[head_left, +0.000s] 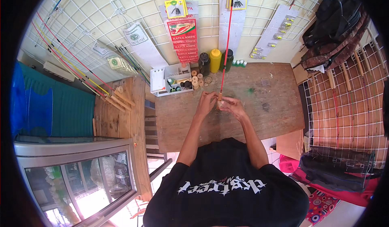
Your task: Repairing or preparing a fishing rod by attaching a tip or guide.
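Observation:
A thin red fishing rod (228, 38) stands up and away from me over the table, its tan cork handle (220, 97) between my two hands. My left hand (207, 102) has its fingertips closed on the left side of the handle. Around the lower end is my right hand (234, 107), thumb and fingers pinched together at a small pale piece (221, 104); whether that is the handle's butt or a separate thing, I cannot tell. Both hands are just above the worn wooden table (263, 105).
A white compartment box (160, 81), cork rings (195, 81), a yellow bottle (215, 61) and dark bottles (204, 64) line the table's back edge. More rods (77, 63) lean at the left, above a glass-topped case (77, 186). Wire racks with tackle packs (182, 36) stand behind.

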The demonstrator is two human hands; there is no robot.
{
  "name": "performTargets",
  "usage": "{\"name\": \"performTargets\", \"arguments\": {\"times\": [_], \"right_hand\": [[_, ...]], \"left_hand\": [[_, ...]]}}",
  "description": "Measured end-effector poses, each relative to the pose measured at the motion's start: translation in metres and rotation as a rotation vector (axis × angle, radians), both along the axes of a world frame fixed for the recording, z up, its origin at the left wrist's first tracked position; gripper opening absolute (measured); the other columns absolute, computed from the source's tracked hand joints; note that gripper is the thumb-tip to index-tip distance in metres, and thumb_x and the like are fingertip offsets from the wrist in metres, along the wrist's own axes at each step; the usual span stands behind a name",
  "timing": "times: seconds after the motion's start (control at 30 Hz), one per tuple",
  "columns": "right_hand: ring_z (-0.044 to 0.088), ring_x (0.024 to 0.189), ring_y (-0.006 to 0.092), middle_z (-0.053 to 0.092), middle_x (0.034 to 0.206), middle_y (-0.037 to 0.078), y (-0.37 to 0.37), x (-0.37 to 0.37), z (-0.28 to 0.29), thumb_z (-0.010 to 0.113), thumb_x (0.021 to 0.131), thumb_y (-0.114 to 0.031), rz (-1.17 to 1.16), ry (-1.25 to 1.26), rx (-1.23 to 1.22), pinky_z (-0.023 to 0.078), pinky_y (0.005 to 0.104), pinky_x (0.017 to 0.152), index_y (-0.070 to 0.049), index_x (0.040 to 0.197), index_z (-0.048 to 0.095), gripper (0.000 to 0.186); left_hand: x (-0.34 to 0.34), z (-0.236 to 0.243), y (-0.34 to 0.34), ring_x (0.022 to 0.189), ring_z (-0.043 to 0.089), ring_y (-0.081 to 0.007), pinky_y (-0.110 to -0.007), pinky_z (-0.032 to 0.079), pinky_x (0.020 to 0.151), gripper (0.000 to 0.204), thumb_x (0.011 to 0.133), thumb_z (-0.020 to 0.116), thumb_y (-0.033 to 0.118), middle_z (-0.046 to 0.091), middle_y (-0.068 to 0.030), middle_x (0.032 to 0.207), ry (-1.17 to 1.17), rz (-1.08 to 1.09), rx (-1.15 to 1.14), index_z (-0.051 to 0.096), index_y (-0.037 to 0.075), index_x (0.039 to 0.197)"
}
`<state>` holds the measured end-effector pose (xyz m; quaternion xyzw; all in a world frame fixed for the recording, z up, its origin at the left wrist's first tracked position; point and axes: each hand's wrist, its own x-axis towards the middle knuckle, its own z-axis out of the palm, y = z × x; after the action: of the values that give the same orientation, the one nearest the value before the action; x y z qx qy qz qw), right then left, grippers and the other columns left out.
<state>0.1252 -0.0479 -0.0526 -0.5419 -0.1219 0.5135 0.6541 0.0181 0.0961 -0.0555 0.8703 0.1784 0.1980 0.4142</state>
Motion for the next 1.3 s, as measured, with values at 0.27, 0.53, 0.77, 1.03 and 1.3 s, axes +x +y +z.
{"name": "performTargets", "arguments": {"times": [0.27,0.53,0.77,1.03,1.3], "right_hand": [[0.065,0.084,0.02,0.063,0.104,0.014,0.002,-0.01,0.004,0.064,0.086,-0.011,0.019,-0.067,0.064,0.056,0.0285,0.078,0.002,0.126,0.051,0.044],[0.065,0.085,0.0182,0.064,0.101,0.014,0.002,-0.01,-0.004,0.065,0.083,-0.002,0.088,-0.207,0.08,0.055,0.0292,0.076,0.003,0.127,0.049,0.048],[0.066,0.082,0.0196,0.066,0.092,0.015,0.009,-0.015,-0.004,0.068,0.078,0.004,0.06,-0.269,0.073,0.056,0.0303,0.072,0.003,0.127,0.048,0.053],[0.066,0.082,0.022,0.065,0.093,0.016,0.006,-0.018,-0.003,0.067,0.078,0.004,0.005,-0.219,0.116,0.056,0.0315,0.072,-0.002,0.112,0.05,0.038],[0.066,0.083,0.0203,0.066,0.092,0.014,0.002,-0.02,-0.001,0.069,0.073,0.007,-0.032,-0.2,0.126,0.054,0.0289,0.074,-0.002,0.107,0.051,0.04]], "left_hand": [[-0.004,0.0,-0.005,0.079,0.054,-0.0307,-0.039,0.043,0.073,0.013,0.077,0.062,0.006,0.066,-0.0111,0.081,-0.068,0.067,0.076,0.062,0.006,0.09],[-0.004,0.011,-0.007,0.079,0.056,-0.0291,-0.039,0.044,0.072,0.011,0.079,0.06,0.01,0.066,-0.0098,0.08,-0.023,0.063,0.16,0.061,0.008,0.09],[-0.005,0.007,-0.006,0.079,0.056,-0.0289,-0.039,0.043,0.073,0.013,0.079,0.06,0.011,0.065,-0.0093,0.079,0.018,0.109,0.167,0.063,0.01,0.092],[-0.004,0.003,-0.005,0.079,0.056,-0.0283,-0.04,0.043,0.072,0.014,0.078,0.061,0.011,0.065,-0.009,0.078,-0.014,0.11,0.14,0.063,0.01,0.091],[-0.002,0.003,-0.009,0.078,0.056,-0.0272,-0.038,0.042,0.071,0.012,0.079,0.061,0.011,0.066,-0.0069,0.078,-0.028,0.137,0.223,0.063,0.012,0.09]]}}
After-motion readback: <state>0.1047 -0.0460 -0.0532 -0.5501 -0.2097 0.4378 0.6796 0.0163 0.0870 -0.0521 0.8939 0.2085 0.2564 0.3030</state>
